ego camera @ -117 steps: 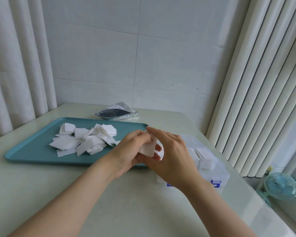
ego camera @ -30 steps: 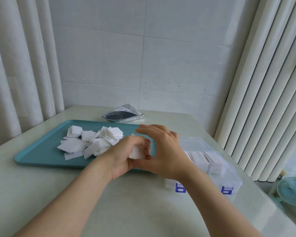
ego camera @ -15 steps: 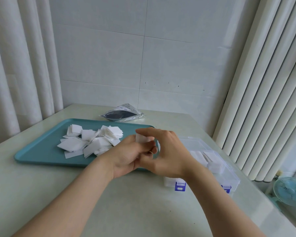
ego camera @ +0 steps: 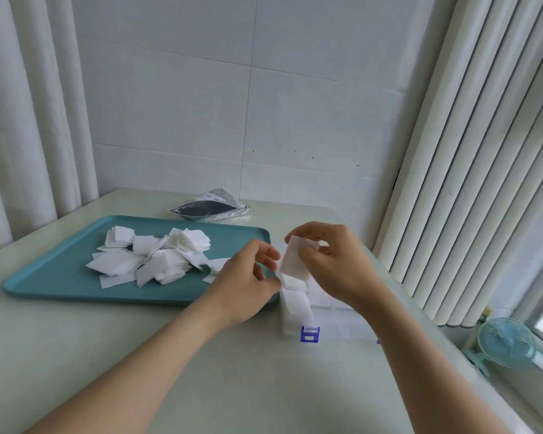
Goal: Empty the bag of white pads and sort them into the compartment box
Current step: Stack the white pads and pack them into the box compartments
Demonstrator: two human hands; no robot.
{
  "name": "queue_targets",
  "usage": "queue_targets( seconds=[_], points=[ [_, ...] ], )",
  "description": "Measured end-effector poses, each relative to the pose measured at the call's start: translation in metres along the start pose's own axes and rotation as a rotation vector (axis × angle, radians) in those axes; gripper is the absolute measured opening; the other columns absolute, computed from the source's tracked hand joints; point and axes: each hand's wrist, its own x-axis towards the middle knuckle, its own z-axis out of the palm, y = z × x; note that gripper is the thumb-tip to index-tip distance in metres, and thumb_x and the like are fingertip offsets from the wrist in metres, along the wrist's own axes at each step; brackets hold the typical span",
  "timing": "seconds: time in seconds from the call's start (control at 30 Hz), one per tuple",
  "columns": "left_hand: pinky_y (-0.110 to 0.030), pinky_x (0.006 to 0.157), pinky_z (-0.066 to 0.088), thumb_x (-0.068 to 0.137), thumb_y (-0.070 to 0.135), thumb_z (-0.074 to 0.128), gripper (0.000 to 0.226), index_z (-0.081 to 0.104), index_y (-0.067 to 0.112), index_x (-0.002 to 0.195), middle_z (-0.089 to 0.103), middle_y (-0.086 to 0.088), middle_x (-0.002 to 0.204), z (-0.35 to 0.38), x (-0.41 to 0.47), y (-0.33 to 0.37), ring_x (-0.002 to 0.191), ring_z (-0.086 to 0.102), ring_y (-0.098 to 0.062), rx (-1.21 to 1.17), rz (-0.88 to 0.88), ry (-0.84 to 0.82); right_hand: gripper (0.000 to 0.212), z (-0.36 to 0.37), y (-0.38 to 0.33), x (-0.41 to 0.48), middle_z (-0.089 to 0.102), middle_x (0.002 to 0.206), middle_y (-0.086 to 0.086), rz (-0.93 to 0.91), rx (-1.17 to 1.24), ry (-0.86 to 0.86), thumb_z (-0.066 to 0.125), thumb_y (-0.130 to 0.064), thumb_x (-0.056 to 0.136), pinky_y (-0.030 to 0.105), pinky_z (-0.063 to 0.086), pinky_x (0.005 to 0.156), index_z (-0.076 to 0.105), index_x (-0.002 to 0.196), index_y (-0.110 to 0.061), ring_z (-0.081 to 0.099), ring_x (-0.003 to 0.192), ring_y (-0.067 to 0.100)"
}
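A pale table (ego camera: 107, 355) set against a tiled wall carries a teal tray (ego camera: 60, 286) on the left and a clear compartment box (ego camera: 342, 324) with blue latches on the right, its left end just beside the tray's right edge. The emptied bag (ego camera: 210, 209) lies flat beyond the tray, near the wall. A loose pile of white pads (ego camera: 151, 258) remains heaped on the tray, to the left of both hands. The right hand (ego camera: 336, 264) pinches a small stack of pads (ego camera: 293, 261) by its top edge between thumb and curled fingers, holding it nearly upright, long axis vertical, directly above the box's near-left compartment, where other pads (ego camera: 297, 300) already sit. The left hand (ego camera: 245, 283), fingers curled, meets the stack's lower left edge; whether it grips or merely steadies cannot be told. The likely next move is straight down, and the right hand is the nearer to that slot.
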Motion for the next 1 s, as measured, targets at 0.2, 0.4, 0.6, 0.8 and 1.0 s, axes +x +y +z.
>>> queue_targets(
  seconds=[0.2,0.4,0.6,0.8,1.0],
  points=[
    [-0.01,0.078,0.035,0.079,-0.007,0.053,0.035,0.064,0.025,0.083,0.061,0.014,0.088,0.023,-0.008,-0.004,0.093,0.052,-0.008,0.295,0.395,0.036,0.031,-0.011,0.023,-0.019,0.074,0.082,-0.011,0.219,-0.107,0.026,0.054,-0.012,0.086,0.021,0.049,0.059,0.08,0.084,-0.029,0.065,0.08,0.012],
    [-0.009,0.075,0.035,0.082,-0.008,0.05,0.037,0.067,0.023,0.074,0.063,0.014,0.079,0.028,-0.01,-0.003,0.088,0.053,-0.007,0.331,0.449,0.001,0.024,-0.02,0.025,-0.024,0.072,0.081,-0.004,0.345,-0.235,-0.105,0.057,-0.015,0.08,0.021,0.048,0.048,0.078,0.081,-0.027,0.064,0.073,0.013],
    [-0.01,0.078,0.036,0.083,-0.003,0.055,0.031,0.067,0.024,0.073,0.064,0.015,0.078,0.028,-0.012,0.001,0.091,0.053,-0.005,0.345,0.409,-0.016,0.031,-0.021,0.032,-0.024,0.064,0.076,-0.001,0.458,-0.258,-0.209,0.057,-0.008,0.074,0.032,0.045,0.055,0.073,0.101,-0.007,0.052,0.06,0.027],
    [-0.008,0.075,0.034,0.084,-0.002,0.057,0.032,0.067,0.027,0.073,0.065,0.016,0.079,0.028,-0.013,0.0,0.092,0.052,-0.006,0.353,0.387,-0.018,0.026,-0.015,0.039,-0.026,0.072,0.09,0.018,0.432,-0.331,-0.183,0.068,-0.006,0.076,0.024,0.046,0.052,0.068,0.102,-0.007,0.072,0.078,0.034],
    [-0.013,0.069,0.038,0.085,-0.001,0.058,0.032,0.068,0.027,0.073,0.065,0.017,0.076,0.028,-0.014,0.0,0.088,0.055,-0.008,0.331,0.364,-0.007,0.019,-0.007,0.046,-0.025,0.069,0.075,0.0,0.418,-0.546,-0.086,0.082,-0.025,0.065,0.025,0.048,0.05,0.071,0.079,-0.019,0.069,0.071,0.021]
  ],
)
